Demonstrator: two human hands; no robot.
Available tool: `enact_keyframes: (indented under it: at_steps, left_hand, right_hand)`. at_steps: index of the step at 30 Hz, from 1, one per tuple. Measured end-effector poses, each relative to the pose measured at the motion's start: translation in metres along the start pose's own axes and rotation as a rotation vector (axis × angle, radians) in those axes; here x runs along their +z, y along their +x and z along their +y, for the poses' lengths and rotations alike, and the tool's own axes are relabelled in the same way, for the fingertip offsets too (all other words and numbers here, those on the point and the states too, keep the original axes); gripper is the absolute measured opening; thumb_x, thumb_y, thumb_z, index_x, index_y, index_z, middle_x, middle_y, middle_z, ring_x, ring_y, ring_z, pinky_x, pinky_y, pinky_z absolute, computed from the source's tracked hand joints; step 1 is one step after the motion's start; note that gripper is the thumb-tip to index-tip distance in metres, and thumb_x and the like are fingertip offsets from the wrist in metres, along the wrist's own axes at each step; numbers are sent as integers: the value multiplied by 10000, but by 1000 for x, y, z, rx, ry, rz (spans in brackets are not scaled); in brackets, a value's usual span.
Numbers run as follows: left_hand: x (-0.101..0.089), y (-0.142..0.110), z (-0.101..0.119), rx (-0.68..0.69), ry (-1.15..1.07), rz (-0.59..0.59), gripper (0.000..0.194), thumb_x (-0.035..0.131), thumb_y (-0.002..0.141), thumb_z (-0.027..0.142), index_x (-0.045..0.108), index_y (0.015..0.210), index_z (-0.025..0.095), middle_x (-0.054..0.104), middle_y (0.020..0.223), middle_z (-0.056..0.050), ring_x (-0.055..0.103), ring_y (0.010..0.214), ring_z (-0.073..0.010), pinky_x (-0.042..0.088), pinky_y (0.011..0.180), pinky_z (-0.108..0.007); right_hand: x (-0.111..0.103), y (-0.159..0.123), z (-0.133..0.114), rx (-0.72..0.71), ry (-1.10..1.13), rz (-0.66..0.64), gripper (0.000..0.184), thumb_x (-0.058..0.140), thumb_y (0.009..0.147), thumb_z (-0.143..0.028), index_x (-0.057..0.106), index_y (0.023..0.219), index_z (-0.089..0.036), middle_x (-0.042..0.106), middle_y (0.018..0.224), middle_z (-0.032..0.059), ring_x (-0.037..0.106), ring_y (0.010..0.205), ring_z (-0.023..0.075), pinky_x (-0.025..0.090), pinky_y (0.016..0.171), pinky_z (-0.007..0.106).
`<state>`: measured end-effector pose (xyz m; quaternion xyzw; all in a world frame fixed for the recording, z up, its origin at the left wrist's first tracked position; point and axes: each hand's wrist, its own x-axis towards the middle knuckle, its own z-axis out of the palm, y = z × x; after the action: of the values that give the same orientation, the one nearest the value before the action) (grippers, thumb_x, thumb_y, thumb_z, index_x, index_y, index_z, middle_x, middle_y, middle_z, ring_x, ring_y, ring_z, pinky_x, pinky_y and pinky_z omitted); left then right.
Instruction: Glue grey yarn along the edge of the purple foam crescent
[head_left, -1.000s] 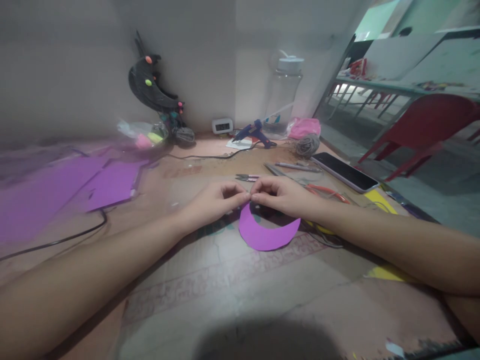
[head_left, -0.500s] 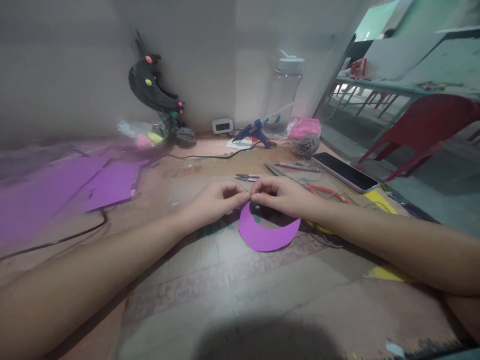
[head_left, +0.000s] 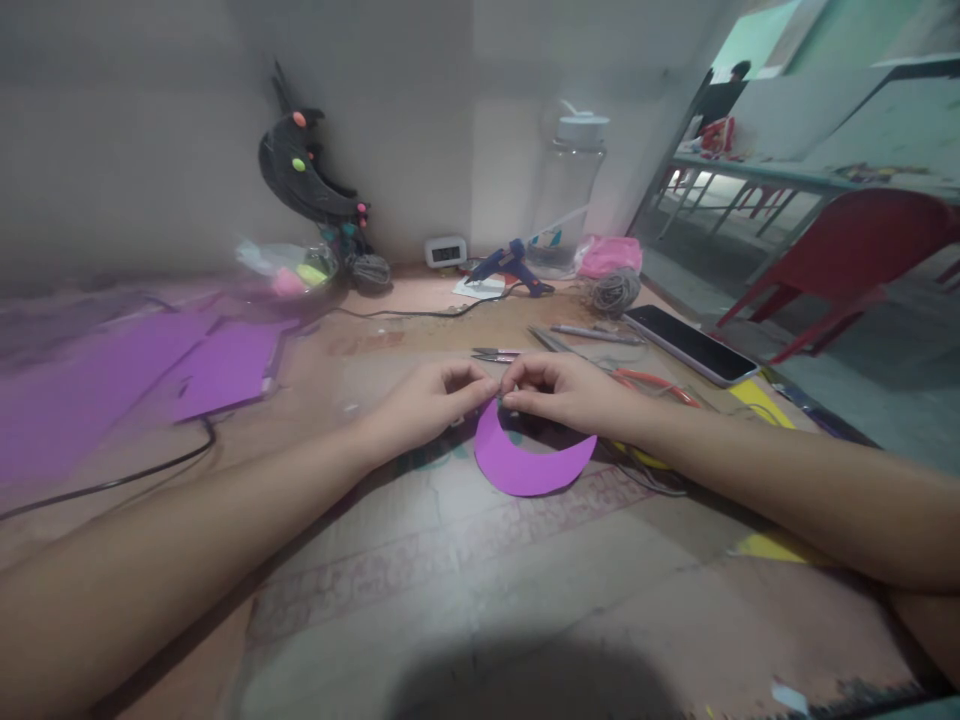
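A purple paper crescent (head_left: 529, 472) hangs just above the board, its upper left tip at my fingertips. My left hand (head_left: 442, 402) pinches that tip between thumb and forefinger. Right against it, my right hand (head_left: 551, 388) is closed in a pinch at the same tip; what exactly lies between its fingers is too small to make out. Behind my hands lie thread snips (head_left: 495, 355) and a pair of scissors with orange handles (head_left: 656, 385), partly covered by my right hand and forearm.
Purple sheets (head_left: 232, 368) lie at the left. Along the wall stand a black crescent ornament (head_left: 304, 175), a small digital clock (head_left: 445, 252), a blue glue gun (head_left: 510, 267) and a clear bottle (head_left: 568, 200). A phone (head_left: 690, 343) and grey yarn (head_left: 615, 291) are at the right.
The purple crescent has shifted slightly up and left at my fingertips. Both hands stay pinched together in nearly the same place. A person's head now shows in the far background.
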<state>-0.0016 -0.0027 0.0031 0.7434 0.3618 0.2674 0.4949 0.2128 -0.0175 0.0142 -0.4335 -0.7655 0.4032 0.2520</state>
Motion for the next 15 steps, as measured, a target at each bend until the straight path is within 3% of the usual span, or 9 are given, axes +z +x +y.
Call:
enact_keyframes:
  at_steps: [6, 15]
  left_hand:
    - [0, 1, -3, 21, -6, 8, 381, 538, 906, 524, 597, 790, 166, 508, 619, 34, 465, 533, -83, 338, 488, -208]
    - [0, 2, -1, -6, 14, -10, 341, 608, 865, 499, 641, 841, 161, 588, 670, 11, 526, 570, -94, 385, 518, -212]
  right_hand:
    - [1, 0, -2, -6, -31, 11, 225, 590, 856, -389, 609, 841, -165, 602, 694, 4, 524, 607, 106, 415, 565, 234]
    - [1, 0, -1, -2, -60, 13, 235, 582, 860, -394, 633, 893, -167, 573, 662, -8, 496, 581, 104, 392, 549, 233]
